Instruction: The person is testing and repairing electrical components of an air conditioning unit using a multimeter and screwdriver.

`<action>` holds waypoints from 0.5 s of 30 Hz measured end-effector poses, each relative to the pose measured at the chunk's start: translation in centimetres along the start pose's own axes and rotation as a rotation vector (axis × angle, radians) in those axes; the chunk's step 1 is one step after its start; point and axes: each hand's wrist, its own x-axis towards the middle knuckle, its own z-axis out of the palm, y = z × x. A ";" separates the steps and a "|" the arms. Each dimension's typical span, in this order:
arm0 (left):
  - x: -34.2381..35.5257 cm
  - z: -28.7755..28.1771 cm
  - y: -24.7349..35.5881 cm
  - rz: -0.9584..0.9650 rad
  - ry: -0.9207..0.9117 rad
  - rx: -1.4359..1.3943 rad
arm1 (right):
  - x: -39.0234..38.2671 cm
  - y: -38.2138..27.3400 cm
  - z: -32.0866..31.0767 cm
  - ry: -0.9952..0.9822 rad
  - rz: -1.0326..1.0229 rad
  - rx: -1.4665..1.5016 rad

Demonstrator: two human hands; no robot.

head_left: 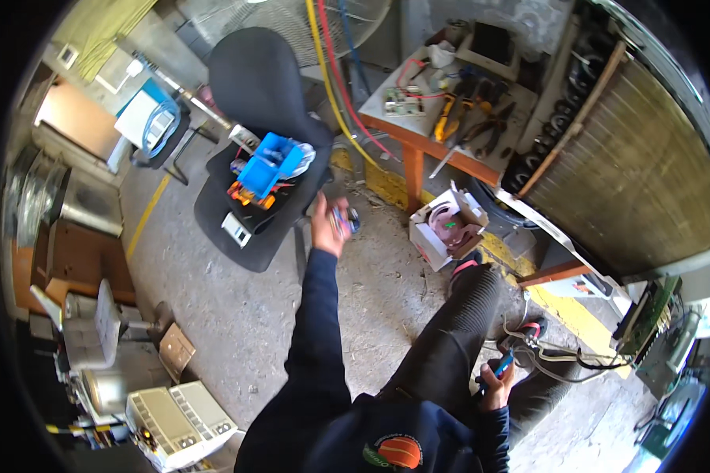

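An orange emblem [400, 452] marks the dark long-sleeved top [316, 307].

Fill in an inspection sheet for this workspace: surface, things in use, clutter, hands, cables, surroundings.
Surface: the table carries yellow-handled tools and other hand tools.
Things in use: a small colourful item and a blue tool; exact kinds unclear.
Clutter: a blue bin and loose parts on the black chair; an open carton on the floor holds a pinkish coil.
Hands: left grips the colourful item; right grips the blue tool.
Cables: yellow, red and blue lines hang beside the table; pale cables lie near the person's foot.
Surroundings: wire-guarded fan behind the chair; yellow floor line at left.
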 end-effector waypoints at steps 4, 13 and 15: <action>-15.3 4.2 -8.2 -0.274 -0.338 0.304 | 0.2 -2.2 1.5 -0.075 -0.042 -0.023; -29.1 8.9 -12.0 0.193 -0.852 1.321 | 0.4 -6.6 6.9 -0.404 -0.532 -0.289; -29.4 9.1 -11.9 0.339 -0.869 1.402 | -0.4 -7.3 6.3 -0.408 -0.590 -0.341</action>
